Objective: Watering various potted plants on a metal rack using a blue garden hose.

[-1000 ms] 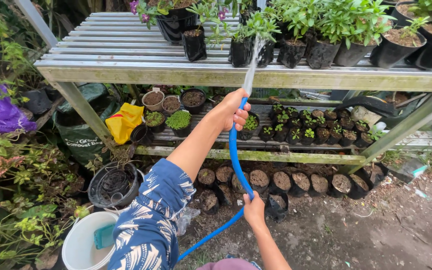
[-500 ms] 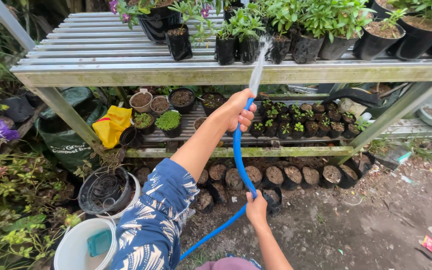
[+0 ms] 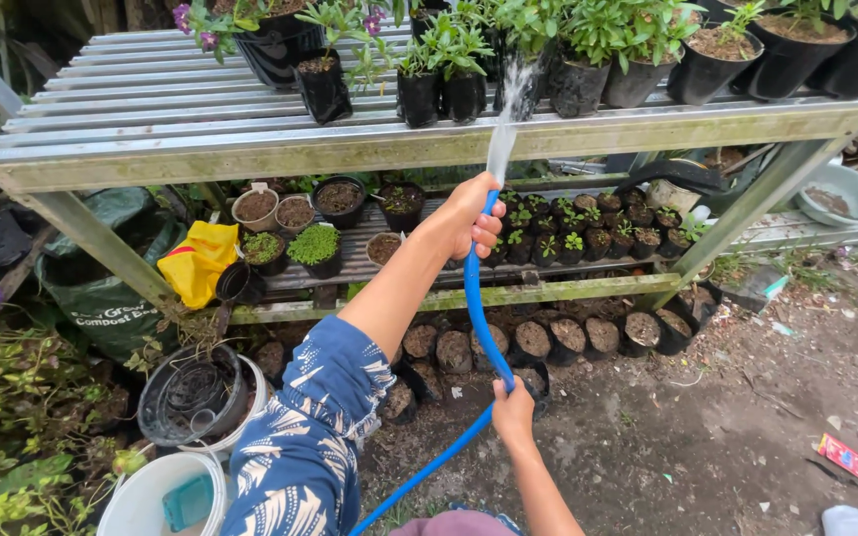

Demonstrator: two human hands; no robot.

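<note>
Now, left hand: [image 3: 464, 216] I see it gripping the blue hose [image 3: 479, 318] tip, centre frame.
Right hand: [image 3: 513, 412] clasped lower on hose.
Risk: spray may topple upper-centre black pots [image 3: 444, 94].

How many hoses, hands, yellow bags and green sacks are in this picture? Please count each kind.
Hoses: 1, a blue hose
Hands: 2, the left hand and the right hand, both gripping the hose
Yellow bags: 1, a yellow bag
Green sacks: 1, a green sack
Total: 5
</note>
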